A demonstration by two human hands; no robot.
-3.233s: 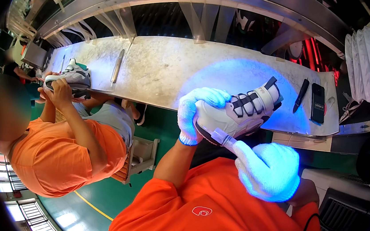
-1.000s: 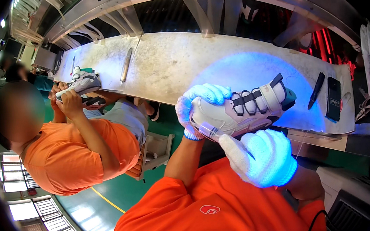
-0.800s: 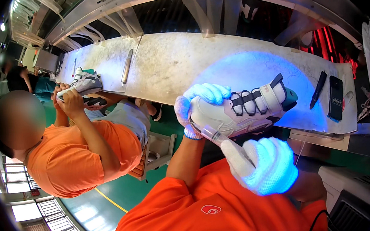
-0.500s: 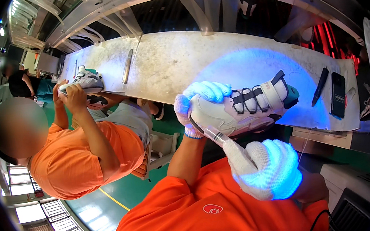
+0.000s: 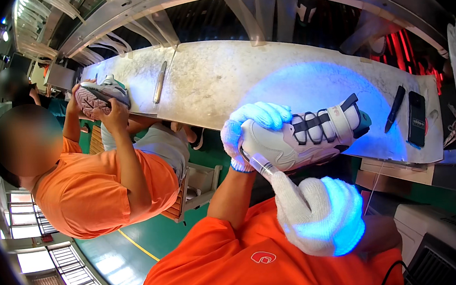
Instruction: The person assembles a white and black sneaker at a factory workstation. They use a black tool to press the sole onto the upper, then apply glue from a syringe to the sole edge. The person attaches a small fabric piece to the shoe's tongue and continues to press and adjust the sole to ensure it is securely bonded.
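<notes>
A white sneaker (image 5: 285,142) with dark laces and a green-lined heel is held on its side over the table's front edge, toe to the left. My left hand (image 5: 251,126), in a white knit glove, is wrapped around its toe. In my right hand (image 5: 320,216), also gloved, is a slim clear tube-shaped tool (image 5: 264,166) with dark bands. Its tip meets the sole edge by the toe; what kind of tool it is I cannot tell. Blue light falls on the gloves and the sneaker.
The pale worktable (image 5: 205,78) carries a black pen-like tool (image 5: 395,109) and a dark phone (image 5: 415,119) at right. Further left lies a metal-bladed tool (image 5: 160,83). A co-worker in orange (image 5: 95,185) sits at left, turning another sneaker (image 5: 97,97). A metal frame (image 5: 198,0) spans the back.
My hands and the sneaker have shifted slightly right, the tool staying at the toe edge. My right hand sits a bit lower. The co-worker has tilted the other sneaker, showing its sole.
</notes>
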